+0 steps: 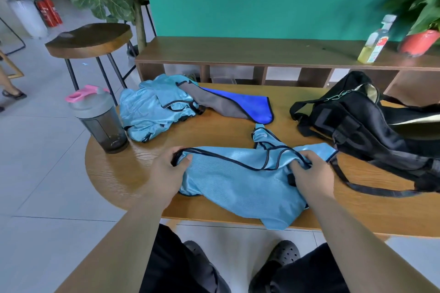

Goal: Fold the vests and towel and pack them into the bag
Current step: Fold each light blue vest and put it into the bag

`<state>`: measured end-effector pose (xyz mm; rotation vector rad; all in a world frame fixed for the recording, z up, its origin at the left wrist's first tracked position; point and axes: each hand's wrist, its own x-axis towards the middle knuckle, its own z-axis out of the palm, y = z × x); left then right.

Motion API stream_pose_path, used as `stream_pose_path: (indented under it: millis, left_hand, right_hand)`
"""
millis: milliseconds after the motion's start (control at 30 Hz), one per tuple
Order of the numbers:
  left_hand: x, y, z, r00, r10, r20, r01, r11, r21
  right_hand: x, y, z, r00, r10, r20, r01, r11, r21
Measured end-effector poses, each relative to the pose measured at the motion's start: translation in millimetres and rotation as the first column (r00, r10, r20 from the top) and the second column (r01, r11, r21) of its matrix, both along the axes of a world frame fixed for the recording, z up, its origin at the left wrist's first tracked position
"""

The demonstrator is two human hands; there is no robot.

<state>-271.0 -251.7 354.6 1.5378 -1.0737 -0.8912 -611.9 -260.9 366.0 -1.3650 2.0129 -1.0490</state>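
A light-blue shiny fabric vest with dark piping (238,181) lies spread across the near middle of the wooden tabletop (214,131), one corner hanging over the near edge. The left hand (166,171) grips the vest's left end, fingers curled round the dark trim. The right hand (309,173) grips bunched cloth at its right end, fingers curled into the folds. At the far left sits a crumpled pile of the same light-blue vest fabric (147,109). A grey and royal-blue towel with a dark border (240,104) lies just right of the pile, touching it. A black fabric bag (357,121) rests on the right, its top open. A smoky plastic shaker bottle with a pink-looped lid (100,121) stands upright at the left edge
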Motion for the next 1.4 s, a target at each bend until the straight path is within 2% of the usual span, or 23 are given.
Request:
stream_pose_path:
  millis: [167, 300, 433, 500, 633, 833, 1000, 1100, 1233, 1400]
  left_hand:
    - [-4.1, -2.4, -5.4, 1.0, 0.021, -0.011, -0.021, 0.999, -0.042]
    - [1.4, -4.8, -7.0, 0.986, 0.08, -0.145, -0.082, 0.997, -0.008]
    - [6.9, -2.0, -5.7, 0.966, 0.076, -0.247, -0.085, 0.996, -0.026]
    - [12.2, -1.0, -8.7, 0.949, 0.075, -0.305, -0.087, 0.996, -0.025]
    - [15.3, -2.2, -12.3, 0.947, 0.084, -0.31, -0.097, 0.995, -0.026]
    - [8.5, -4.1, -12.6, 0.962, 0.144, -0.234, -0.16, 0.986, -0.05]
    - [4.4, -1.6, -16.6, 0.998, 0.045, -0.039, -0.049, 0.994, -0.093]
    - [5.7, -1.8, -19.2, 0.999, 0.008, 0.037, -0.005, 0.996, -0.091]
    - [6.4, -1.7, -20.0, 0.994, -0.019, 0.103, 0.028, 0.996, -0.085]
    - [2.0, 1.0, -13.1, 0.992, -0.002, 0.124, 0.008, 0.999, -0.05]
  right_hand:
    - [-9.3, -0.2, -4.1, 0.964, -0.064, 0.258, 0.087, 0.993, -0.082]
    - [-9.3, -0.3, -2.3, 0.939, -0.059, 0.34, 0.094, 0.992, -0.087]
    - [-12.7, -0.9, 2.2, 0.876, -0.073, 0.477, 0.129, 0.988, -0.085]
    - [-17.4, -2.7, 0.9, 0.852, -0.1, 0.514, 0.152, 0.987, -0.06]
    - [-26.2, -6.1, -4.4, 0.85, -0.124, 0.511, 0.171, 0.984, -0.045]
    - [-28.1, -5.2, -10.4, 0.912, -0.024, 0.409, 0.044, 0.998, -0.038]
    - [-22.7, -2.4, -6.2, 0.896, -0.023, 0.443, 0.053, 0.997, -0.057]
    - [-23.3, -0.6, -7.3, 0.942, 0.009, 0.334, 0.018, 0.997, -0.078]
    - [-21.9, 1.4, -10.3, 0.953, -0.046, 0.3, 0.077, 0.993, -0.093]
    - [-23.0, 1.3, -10.3, 0.907, -0.111, 0.406, 0.184, 0.972, -0.144]
